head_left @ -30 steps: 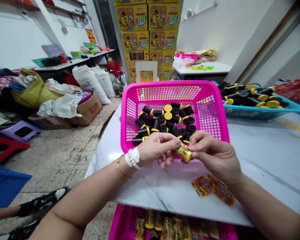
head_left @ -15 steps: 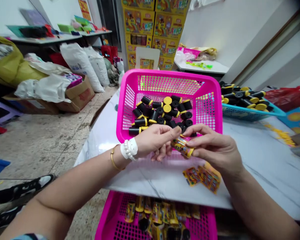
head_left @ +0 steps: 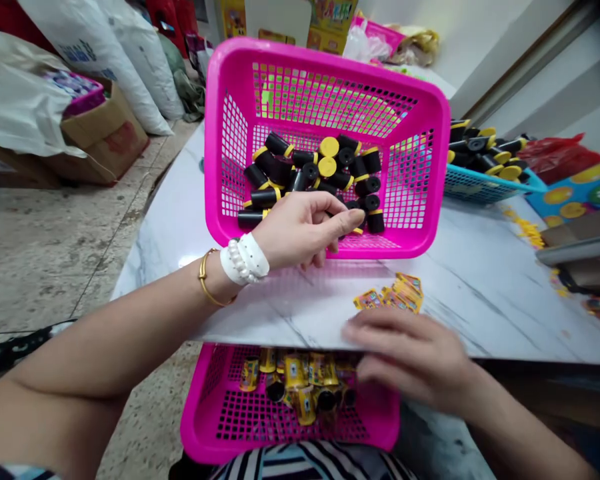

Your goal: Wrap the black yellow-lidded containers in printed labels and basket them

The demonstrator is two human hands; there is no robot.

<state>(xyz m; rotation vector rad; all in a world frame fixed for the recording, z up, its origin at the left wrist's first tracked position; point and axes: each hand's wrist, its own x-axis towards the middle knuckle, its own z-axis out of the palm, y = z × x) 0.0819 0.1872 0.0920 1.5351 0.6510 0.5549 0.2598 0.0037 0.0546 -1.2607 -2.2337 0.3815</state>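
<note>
Small black plastic cylinders with yellow end caps [head_left: 279, 144]: a loose pile in the magenta plastic mesh basket [head_left: 213, 133] on the white marbled table [head_left: 480, 293]. Many lie on their sides; two present round yellow caps upward.

Flat yellow printed wrappers [head_left: 405, 291]: several, overlapping, loosely spread on the table just in front of that basket.

Cylinders in glossy yellow printed wrapping [head_left: 250, 375]: a group heaped in a second magenta mesh basket [head_left: 193, 413], below the table edge; mixed poses, some showing dark round ends.
</note>
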